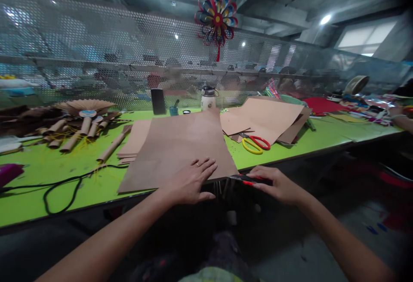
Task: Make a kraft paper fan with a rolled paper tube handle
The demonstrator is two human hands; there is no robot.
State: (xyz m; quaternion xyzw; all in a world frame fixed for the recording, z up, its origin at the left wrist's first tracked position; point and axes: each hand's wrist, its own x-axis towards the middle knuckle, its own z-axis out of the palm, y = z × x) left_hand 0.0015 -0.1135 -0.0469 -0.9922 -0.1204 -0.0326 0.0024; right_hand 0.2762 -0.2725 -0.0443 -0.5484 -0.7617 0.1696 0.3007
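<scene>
1x large brown sheet (180, 142), lying on the green counter (329, 130), near edge at the counter's front edge. Left hand (190, 184) flat on it near that edge, fingers slightly spread, 1 ring. Right hand (282, 185) at the sheet's near right corner, fingers pinching 1x black-and-red cutting tool (248, 182), tip at the corner.

Right of sheet: 1x scissors (250, 137), one red loop, one yellow, beside a loose pile of brown paper (269, 114); exact count unclear, sheets overlap. Left of sheet: 1x paper stack (137, 133), partly covered by the sheet, 1x separate paper roll (112, 146), then a cluster of rolls (71, 141), too overlapped to count, with 1x pleated fan (85, 104) behind. Black cable (60, 184) loops in front.

Behind sheet: 1x black block (158, 102), 1x small cup (174, 111), 1x bottle (208, 101).

Room: perforated metal screen (122, 36) along the counter's back, 1x multicolor flower ornament (217, 18) hanging on it, grey beamed ceiling, 1x window (368, 35) upper right. Another person's arm (405, 123) at far right.
</scene>
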